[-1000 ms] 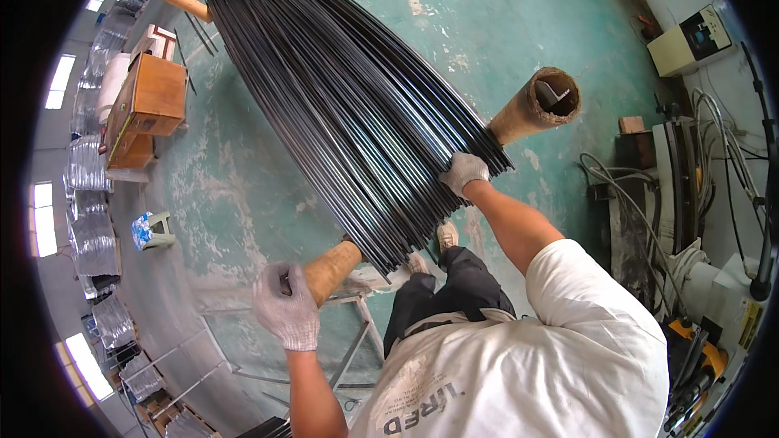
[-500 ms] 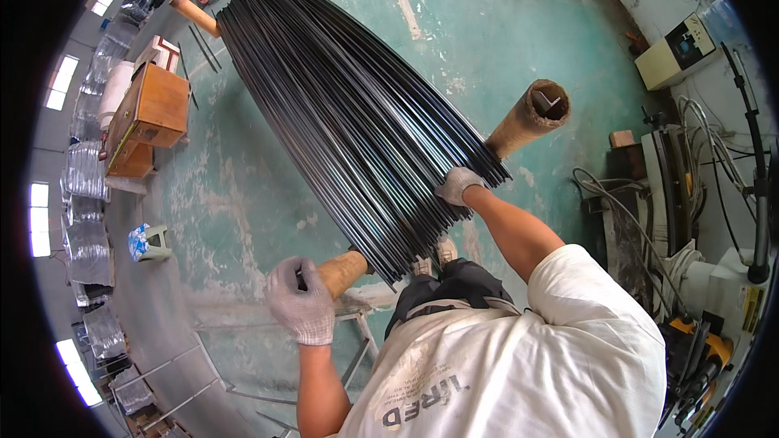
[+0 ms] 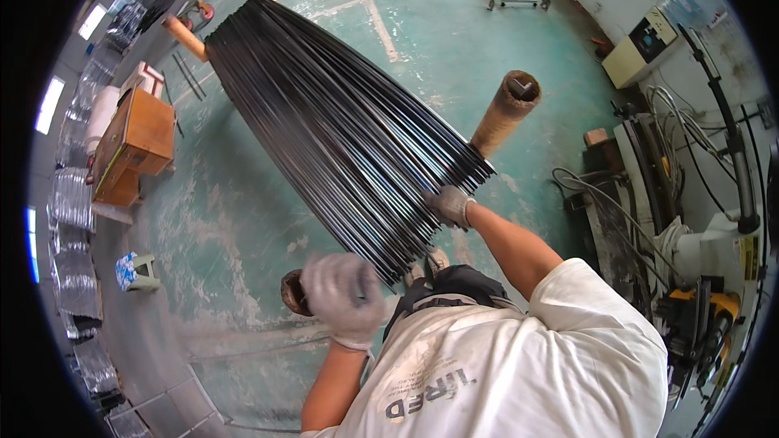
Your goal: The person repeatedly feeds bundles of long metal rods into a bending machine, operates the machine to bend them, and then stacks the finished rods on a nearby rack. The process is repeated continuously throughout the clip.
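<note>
A wide bundle of long, thin black rods (image 3: pixel 324 126) lies across a rack, running from far left toward me. My right hand (image 3: pixel 449 204), in a grey knit glove, is at the near ends on the right, its fingers curled over some of the rods. My left hand (image 3: pixel 345 296), gloved the same way, is raised over the near left side, apart from the rods; motion smears its curled fingers. Behind it shows the dark open end of a brown tube (image 3: pixel 294 292). Another brown tube (image 3: pixel 503 118) stands upright against the bundle's right edge.
Two brown tubes (image 3: pixel 185 39) flank the far end. A wooden cabinet (image 3: pixel 144 134) and a small stool (image 3: pixel 138 272) stand left on the green floor (image 3: pixel 219 219). Machinery with loose cables (image 3: pixel 617 211) lines the right, below a cream-coloured box (image 3: pixel 641 49).
My left hand has swung right, toward the near rod ends, and now covers part of the near tube. My right hand stays at the rods. The whole view has shifted slightly.
</note>
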The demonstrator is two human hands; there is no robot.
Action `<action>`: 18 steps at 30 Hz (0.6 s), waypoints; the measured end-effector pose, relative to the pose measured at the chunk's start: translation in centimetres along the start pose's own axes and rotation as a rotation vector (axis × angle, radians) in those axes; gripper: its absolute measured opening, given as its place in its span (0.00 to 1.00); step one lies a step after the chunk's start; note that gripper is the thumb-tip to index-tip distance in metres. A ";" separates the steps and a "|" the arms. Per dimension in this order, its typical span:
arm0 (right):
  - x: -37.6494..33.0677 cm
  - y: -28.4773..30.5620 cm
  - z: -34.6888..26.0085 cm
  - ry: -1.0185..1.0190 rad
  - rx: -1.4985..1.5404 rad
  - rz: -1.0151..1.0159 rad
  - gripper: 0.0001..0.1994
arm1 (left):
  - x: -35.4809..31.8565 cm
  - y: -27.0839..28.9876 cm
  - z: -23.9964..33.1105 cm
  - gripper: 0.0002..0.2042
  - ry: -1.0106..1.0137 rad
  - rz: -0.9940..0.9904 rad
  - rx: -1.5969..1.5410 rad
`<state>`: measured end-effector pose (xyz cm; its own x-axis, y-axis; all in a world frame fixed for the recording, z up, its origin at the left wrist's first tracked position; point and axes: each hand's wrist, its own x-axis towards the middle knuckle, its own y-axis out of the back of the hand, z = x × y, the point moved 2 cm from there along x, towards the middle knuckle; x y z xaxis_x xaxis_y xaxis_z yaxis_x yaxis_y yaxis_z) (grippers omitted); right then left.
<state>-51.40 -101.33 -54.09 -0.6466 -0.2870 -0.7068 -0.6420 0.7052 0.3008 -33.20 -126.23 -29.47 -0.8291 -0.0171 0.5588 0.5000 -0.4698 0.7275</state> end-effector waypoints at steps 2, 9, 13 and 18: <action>-5.5 -1.1 0.7 -0.103 -0.023 0.058 0.33 | -1.8 -2.5 1.3 0.08 0.064 -0.106 -0.232; -29.0 -5.1 14.0 -0.306 -0.200 0.200 0.29 | -12.3 -22.0 -6.8 0.08 0.911 -0.453 -0.946; -44.3 -7.9 20.2 -0.567 -0.343 0.226 0.23 | -10.5 -27.4 -8.8 0.10 1.368 -0.603 -1.392; -49.7 -14.8 24.5 -0.666 -0.251 0.519 0.19 | -5.4 -30.6 -1.9 0.15 1.590 -0.547 -1.636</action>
<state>0.30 -81.63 -39.07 -0.5574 0.5232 -0.6447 -0.4559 0.4561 0.7643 -44.49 -113.50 -55.50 -0.6419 0.2705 -0.7175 0.3765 -0.7039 -0.6023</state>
